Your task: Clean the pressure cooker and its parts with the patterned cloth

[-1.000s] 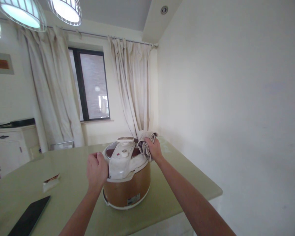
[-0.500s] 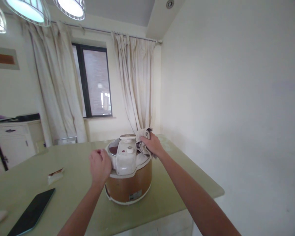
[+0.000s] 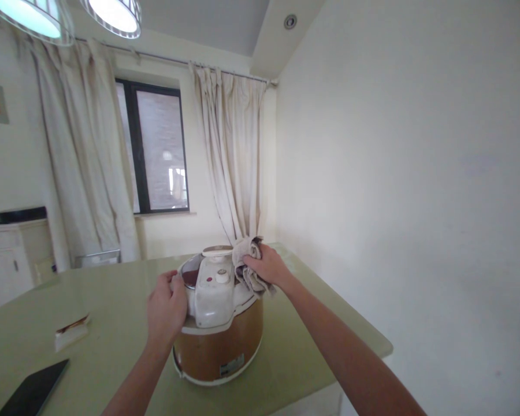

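Note:
A round electric cooker (image 3: 219,352) with a brown body and a white lid stands on the table, low in the middle of the view. On its lid are a white control housing (image 3: 214,300) with a knob and a dark red window. My left hand (image 3: 167,303) is closed at the left edge of the lid, its fingertips partly hidden. A crumpled grey-beige cloth (image 3: 248,263) is bunched in my right hand (image 3: 271,266), pressed against the right side of the lid beside the housing.
The pale green tabletop (image 3: 121,312) bears a dark tablet-like slab (image 3: 34,390) and a small whitish packet (image 3: 71,335) on the left. A white wall (image 3: 394,173) rises on the right. Behind are curtains (image 3: 238,150), a window (image 3: 162,150) and a white cabinet (image 3: 4,266).
The view has shifted, so the cooker and table sit lower and farther left. My left hand has stayed by the lid's left edge; my right hand still holds the cloth against the lid.

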A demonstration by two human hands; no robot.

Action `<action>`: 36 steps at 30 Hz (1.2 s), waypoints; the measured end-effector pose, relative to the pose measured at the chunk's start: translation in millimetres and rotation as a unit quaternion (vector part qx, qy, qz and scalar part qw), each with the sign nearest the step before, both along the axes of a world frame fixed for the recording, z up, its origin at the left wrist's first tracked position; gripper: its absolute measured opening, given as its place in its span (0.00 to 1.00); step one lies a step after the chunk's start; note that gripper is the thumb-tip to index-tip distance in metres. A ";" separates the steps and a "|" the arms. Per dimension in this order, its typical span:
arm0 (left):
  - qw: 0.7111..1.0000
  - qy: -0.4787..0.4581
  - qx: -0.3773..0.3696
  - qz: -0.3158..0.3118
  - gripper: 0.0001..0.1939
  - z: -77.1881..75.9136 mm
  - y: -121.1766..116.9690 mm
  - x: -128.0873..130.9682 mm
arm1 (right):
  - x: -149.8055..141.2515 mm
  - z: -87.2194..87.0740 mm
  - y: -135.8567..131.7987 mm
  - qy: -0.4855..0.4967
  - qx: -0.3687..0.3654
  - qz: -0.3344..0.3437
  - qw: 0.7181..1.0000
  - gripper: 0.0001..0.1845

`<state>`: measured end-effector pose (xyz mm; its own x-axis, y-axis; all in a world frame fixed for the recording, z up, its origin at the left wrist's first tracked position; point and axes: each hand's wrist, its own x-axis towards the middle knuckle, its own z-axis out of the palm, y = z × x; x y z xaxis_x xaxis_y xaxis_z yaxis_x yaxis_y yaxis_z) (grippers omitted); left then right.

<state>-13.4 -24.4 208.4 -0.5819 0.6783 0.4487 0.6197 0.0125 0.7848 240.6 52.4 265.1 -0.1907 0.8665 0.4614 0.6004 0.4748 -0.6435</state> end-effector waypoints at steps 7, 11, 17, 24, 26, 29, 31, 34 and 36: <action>1.000 0.022 0.002 0.010 0.25 -0.4 -2.0 7.4 | -25.1 15.2 53.1 -0.032 -0.082 -0.043 0.995 0.23; 0.999 0.026 -0.002 0.020 0.24 0.5 -2.2 9.2 | -25.1 9.6 31.3 -0.025 -0.040 -0.058 0.997 0.21; 1.000 0.020 -0.003 0.020 0.25 -1.3 0.1 5.1 | -9.0 -28.7 -46.1 -0.018 0.145 -0.029 0.989 0.18; 1.000 0.017 -0.009 0.023 0.28 -1.7 -0.3 3.2 | 0.0 -13.9 -32.6 -0.008 0.063 -0.012 0.998 0.16; 1.000 0.010 -0.010 0.022 0.29 -0.3 -1.5 4.3 | -4.4 1.8 -13.3 -0.032 0.004 -0.039 0.999 0.18; 1.000 0.000 -0.010 0.021 0.28 0.5 -2.2 5.4 | -15.9 16.1 7.2 -0.062 -0.037 -0.060 0.996 0.21; 1.000 0.000 -0.005 0.020 0.29 -0.2 -1.5 5.5 | -22.2 16.8 11.3 -0.072 -0.026 -0.065 0.995 0.22; 1.000 0.014 0.013 0.021 0.30 -2.2 0.4 5.3 | -19.0 11.1 6.4 -0.075 0.013 -0.049 0.996 0.21; 0.999 0.027 0.026 0.028 0.32 -3.6 1.7 5.3 | -5.2 9.4 0.9 -0.070 0.040 -0.005 0.997 0.19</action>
